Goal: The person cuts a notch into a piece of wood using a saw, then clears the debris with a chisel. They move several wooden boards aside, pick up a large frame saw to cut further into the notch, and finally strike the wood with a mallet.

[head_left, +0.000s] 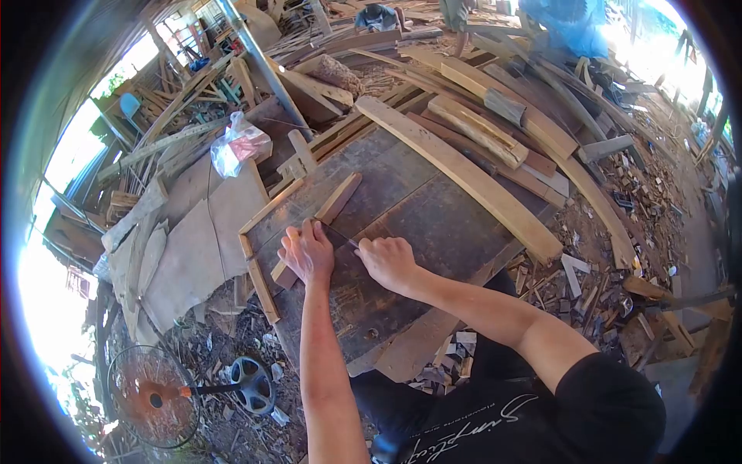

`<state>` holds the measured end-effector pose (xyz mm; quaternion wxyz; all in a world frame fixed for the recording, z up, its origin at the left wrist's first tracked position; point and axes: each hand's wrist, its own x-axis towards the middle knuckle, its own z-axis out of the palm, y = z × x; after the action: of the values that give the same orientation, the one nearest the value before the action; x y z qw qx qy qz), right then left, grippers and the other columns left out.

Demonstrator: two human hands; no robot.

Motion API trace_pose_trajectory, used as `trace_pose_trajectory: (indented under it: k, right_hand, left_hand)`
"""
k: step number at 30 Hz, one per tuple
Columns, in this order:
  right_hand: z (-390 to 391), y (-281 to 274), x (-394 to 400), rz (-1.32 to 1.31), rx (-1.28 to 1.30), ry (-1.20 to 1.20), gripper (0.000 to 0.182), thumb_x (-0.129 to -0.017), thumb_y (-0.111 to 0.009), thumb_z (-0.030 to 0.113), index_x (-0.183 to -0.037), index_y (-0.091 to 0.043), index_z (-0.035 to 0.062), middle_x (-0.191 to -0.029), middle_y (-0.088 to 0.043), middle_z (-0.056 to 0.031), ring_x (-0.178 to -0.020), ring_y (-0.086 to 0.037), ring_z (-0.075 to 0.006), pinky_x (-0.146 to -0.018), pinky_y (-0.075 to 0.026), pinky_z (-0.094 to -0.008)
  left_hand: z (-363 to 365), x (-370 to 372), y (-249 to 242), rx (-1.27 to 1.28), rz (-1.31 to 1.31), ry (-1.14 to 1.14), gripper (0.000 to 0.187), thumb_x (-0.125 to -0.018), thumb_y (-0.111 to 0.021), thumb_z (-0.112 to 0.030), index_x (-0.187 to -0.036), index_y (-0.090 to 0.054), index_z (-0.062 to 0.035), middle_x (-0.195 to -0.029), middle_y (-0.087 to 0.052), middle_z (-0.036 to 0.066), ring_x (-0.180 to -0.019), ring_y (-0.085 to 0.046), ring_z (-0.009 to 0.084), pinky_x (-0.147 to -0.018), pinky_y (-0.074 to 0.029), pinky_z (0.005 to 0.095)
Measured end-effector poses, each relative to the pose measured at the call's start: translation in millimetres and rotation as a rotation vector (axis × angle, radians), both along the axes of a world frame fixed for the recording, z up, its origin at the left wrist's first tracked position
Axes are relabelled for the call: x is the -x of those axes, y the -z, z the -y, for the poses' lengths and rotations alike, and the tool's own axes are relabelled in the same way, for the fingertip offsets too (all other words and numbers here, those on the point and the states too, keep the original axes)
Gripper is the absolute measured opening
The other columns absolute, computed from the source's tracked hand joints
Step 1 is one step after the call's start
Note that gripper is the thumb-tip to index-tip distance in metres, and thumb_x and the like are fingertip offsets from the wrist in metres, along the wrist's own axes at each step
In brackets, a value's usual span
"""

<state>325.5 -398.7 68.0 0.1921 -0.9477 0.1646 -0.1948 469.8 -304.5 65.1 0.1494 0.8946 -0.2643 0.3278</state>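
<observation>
A short wooden strip (pixel 340 197) lies aslant on the dark worktable (pixel 456 224). My left hand (pixel 309 254) is over its middle, fingers bent and gripping it, hiding that part; the lower end shows below the hand. Just to the right, my right hand (pixel 388 264) is closed around a thin, dark, narrow tool (pixel 342 235). The tool reaches from the right fist toward my left fingertips and the strip. Its exact kind is too small to make out, and its handle is hidden in the fist.
A long plank (pixel 464 174) lies along the table's right side. Narrow wood pieces (pixel 263 290) line the left edge. A plastic bag (pixel 239 145) sits beyond it. A fan (pixel 154 396) stands at lower left. Timber piles surround the table; another person (pixel 377 17) is at the back.
</observation>
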Motion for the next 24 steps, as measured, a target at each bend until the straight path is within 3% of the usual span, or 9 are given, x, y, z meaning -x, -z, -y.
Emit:
trace_pose_trajectory:
  k: [2,4,6,14,20,24]
  right_hand:
    - [-1,4,-16,0.008,0.005,0.013,0.027,-0.095,-0.053,0.029,-0.081,-0.062,0.0079,-0.073,-0.068,-0.0139,-0.074,-0.071,-0.0292,-0.066,-0.054,-0.0425]
    - [0,7,-46,0.067,0.101,0.044,0.019,-0.092,-0.056,0.024,-0.08,-0.064,0.0111,-0.075,-0.071,-0.0095,-0.076,-0.071,-0.0246,-0.067,-0.055,-0.0366]
    - [-1,6,-62,0.138,0.139,0.052,0.019,-0.092,-0.056,0.024,-0.081,-0.064,0.0114,-0.076,-0.071,-0.0094,-0.077,-0.071,-0.0244,-0.068,-0.055,-0.0372]
    - [-1,-5,7,-0.043,0.058,0.021,0.019,-0.093,-0.054,0.023,-0.083,-0.063,0.0091,-0.074,-0.07,-0.0126,-0.075,-0.071,-0.0273,-0.068,-0.055,-0.0385]
    - [2,9,-66,0.106,0.122,0.042,0.019,-0.092,-0.055,0.022,-0.081,-0.063,0.0094,-0.073,-0.07,-0.0109,-0.075,-0.071,-0.0265,-0.067,-0.056,-0.0377]
    - [2,1,-30,0.1,0.149,0.033,0.018,-0.091,-0.056,0.022,-0.081,-0.064,0.0093,-0.074,-0.07,-0.0105,-0.075,-0.071,-0.0257,-0.067,-0.056,-0.0377]
  left_hand:
    - [1,1,-2,0.005,-0.03,0.015,0.021,-0.092,-0.058,-0.034,-0.095,-0.066,-0.0152,-0.091,-0.056,0.009,-0.089,-0.056,0.0295,-0.075,-0.04,0.0462]
    - [1,1,0,-0.005,-0.004,0.019,0.021,-0.092,-0.058,-0.034,-0.095,-0.067,-0.0151,-0.091,-0.056,0.009,-0.088,-0.056,0.0295,-0.075,-0.039,0.046]
    - [0,-1,-2,-0.01,0.028,0.009,0.021,-0.091,-0.058,-0.034,-0.095,-0.067,-0.015,-0.091,-0.056,0.009,-0.088,-0.056,0.0294,-0.075,-0.039,0.0459]
    - [1,2,-2,0.007,-0.01,0.017,0.023,-0.092,-0.057,-0.034,-0.099,-0.068,-0.0155,-0.092,-0.057,0.009,-0.088,-0.057,0.0289,-0.076,-0.04,0.0456]
    - [0,1,-2,0.021,0.021,0.013,0.023,-0.092,-0.058,-0.034,-0.097,-0.067,-0.0141,-0.09,-0.056,0.009,-0.087,-0.056,0.0287,-0.075,-0.039,0.0448]
    - [0,1,0,0.029,0.005,0.025,0.022,-0.092,-0.058,-0.034,-0.094,-0.067,-0.014,-0.09,-0.056,0.008,-0.087,-0.056,0.0288,-0.075,-0.039,0.045]
